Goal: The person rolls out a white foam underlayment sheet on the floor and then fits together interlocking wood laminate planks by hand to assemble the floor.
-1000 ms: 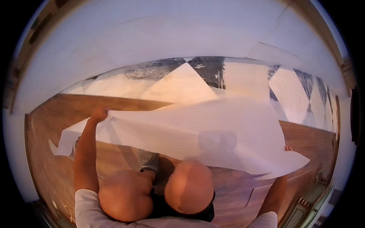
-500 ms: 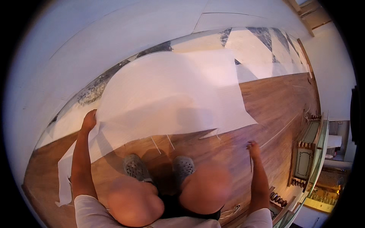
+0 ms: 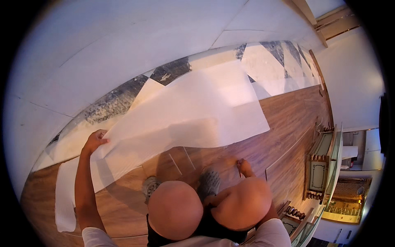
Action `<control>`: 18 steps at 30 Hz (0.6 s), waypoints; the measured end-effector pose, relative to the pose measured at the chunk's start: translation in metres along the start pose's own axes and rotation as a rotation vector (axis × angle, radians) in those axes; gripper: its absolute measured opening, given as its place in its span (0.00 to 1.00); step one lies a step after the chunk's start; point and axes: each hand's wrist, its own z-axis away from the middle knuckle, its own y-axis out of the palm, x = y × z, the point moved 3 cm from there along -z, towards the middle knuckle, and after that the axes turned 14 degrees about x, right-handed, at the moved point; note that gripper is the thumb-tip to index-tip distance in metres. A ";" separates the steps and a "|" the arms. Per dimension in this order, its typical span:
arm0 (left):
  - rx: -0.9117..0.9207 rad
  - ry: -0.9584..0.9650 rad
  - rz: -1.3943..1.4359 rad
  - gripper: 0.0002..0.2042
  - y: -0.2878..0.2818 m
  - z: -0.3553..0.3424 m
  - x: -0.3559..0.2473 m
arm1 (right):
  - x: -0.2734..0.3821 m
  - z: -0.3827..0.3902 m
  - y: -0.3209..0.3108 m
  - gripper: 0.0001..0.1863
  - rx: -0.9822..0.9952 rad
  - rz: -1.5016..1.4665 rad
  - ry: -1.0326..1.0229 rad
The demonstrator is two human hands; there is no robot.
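A thin, ribbed white sheet (image 3: pixel 193 111), which looks like foam underlay, lies across the floor in front of me. My left hand (image 3: pixel 96 140) is at the sheet's far left edge, thumb on the near side and fingers curled on the far side, gripping it. My right hand (image 3: pixel 245 168) is low over the wood floor, just beyond my right knee and a little short of the sheet's near edge. Its fingers are closed round a thin, slim object that I cannot make out. My grey clogs (image 3: pixel 209 183) stand between the sheet and my knees.
Wood planks (image 3: pixel 288 111) cover the floor. Behind the sheet runs a strip of black-and-white checkered old floor (image 3: pixel 263 61) along a white wall (image 3: pixel 135 37). Thin pale strips (image 3: pixel 175 163) lie near my feet. At the right stands a glass-topped table (image 3: pixel 325 168) with turned wooden parts.
The sheet's bulge has flattened and its far edge has come nearer, baring more checkered floor. My left hand has come slightly nearer. My right hand has moved left, toward my right foot.
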 end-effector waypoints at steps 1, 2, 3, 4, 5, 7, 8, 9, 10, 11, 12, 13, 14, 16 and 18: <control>0.041 0.006 -0.098 0.11 -0.001 -0.001 -0.002 | 0.001 -0.005 -0.008 0.16 -0.096 0.043 -0.071; 0.086 -0.014 -0.203 0.11 0.004 -0.019 -0.010 | -0.012 -0.005 -0.012 0.16 -0.202 0.075 -0.119; 0.113 -0.070 -0.301 0.11 0.000 -0.018 0.000 | 0.002 -0.018 -0.019 0.15 -0.237 0.086 -0.166; 0.163 -0.090 -0.405 0.11 0.005 -0.036 -0.003 | 0.002 -0.025 -0.039 0.14 -0.291 0.096 -0.174; 0.065 -0.055 -0.383 0.10 -0.003 -0.031 0.000 | 0.041 -0.029 -0.056 0.13 -0.317 0.075 -0.149; -0.140 0.028 -0.323 0.10 -0.014 -0.020 0.000 | 0.119 -0.027 -0.107 0.12 -0.373 0.047 -0.173; -0.237 0.075 -0.287 0.09 -0.013 -0.018 -0.002 | 0.135 -0.031 -0.125 0.11 -0.399 0.036 -0.212; -0.238 0.017 -0.321 0.08 -0.018 -0.018 -0.006 | 0.150 -0.037 -0.140 0.10 -0.420 0.014 -0.242; -0.247 0.064 -0.342 0.08 -0.019 -0.022 -0.036 | 0.156 -0.038 -0.162 0.10 -0.465 -0.017 -0.261; -0.254 0.099 -0.354 0.08 -0.012 -0.023 -0.065 | 0.164 -0.045 -0.178 0.10 -0.497 -0.039 -0.284; -0.268 0.124 -0.370 0.08 -0.007 -0.016 -0.089 | 0.179 -0.058 -0.190 0.09 -0.520 -0.011 -0.371; -0.282 0.132 -0.444 0.09 -0.005 -0.003 -0.106 | 0.199 -0.073 -0.201 0.09 -0.542 0.012 -0.468; -0.268 0.150 -0.458 0.09 0.002 0.009 -0.129 | 0.217 -0.085 -0.212 0.09 -0.565 0.038 -0.559; -0.249 0.155 -0.494 0.10 0.017 0.043 -0.174 | 0.277 -0.104 -0.228 0.13 -0.450 0.039 -0.709; -0.208 0.357 -0.693 0.11 0.039 0.061 -0.199 | 0.341 -0.097 -0.242 0.23 -0.273 0.052 -0.826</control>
